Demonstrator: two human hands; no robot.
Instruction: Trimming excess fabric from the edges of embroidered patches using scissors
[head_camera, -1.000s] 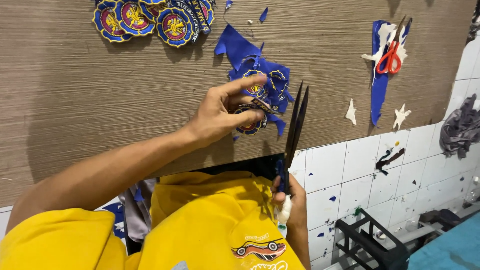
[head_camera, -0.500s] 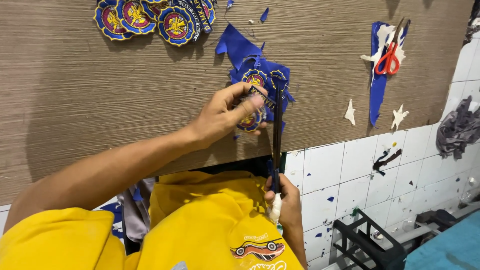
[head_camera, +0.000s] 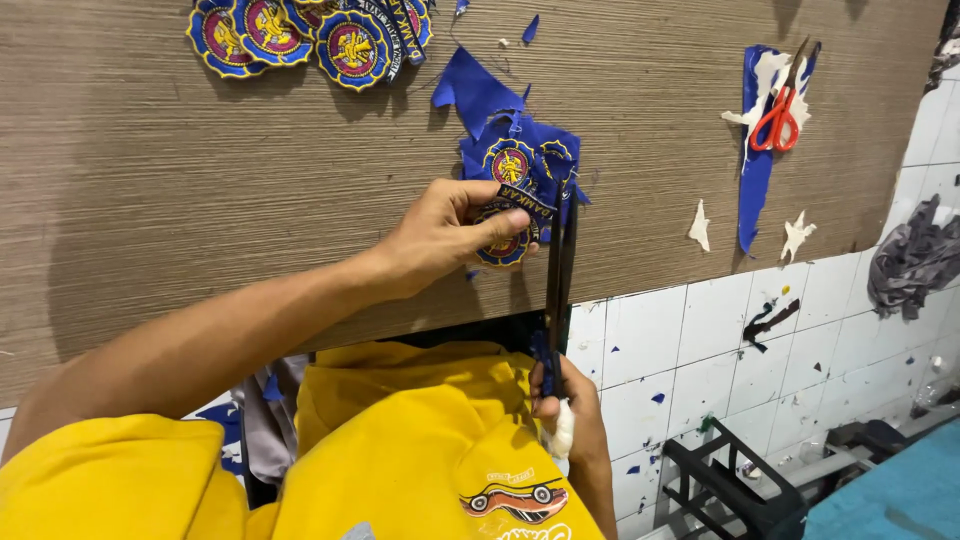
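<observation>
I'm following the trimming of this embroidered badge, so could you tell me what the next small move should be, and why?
Probably open the blades and turn the badge a little. The black scissors in the right hand look closed at the edge of the round badge pinched by the left hand, with blue fabric seemingly attached around it, so another short snip seems needed.

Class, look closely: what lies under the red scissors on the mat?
The red scissors lie on a long blue fabric strip with white backing, which rests on the woven mat. What the strip itself covers cannot be seen.
</observation>
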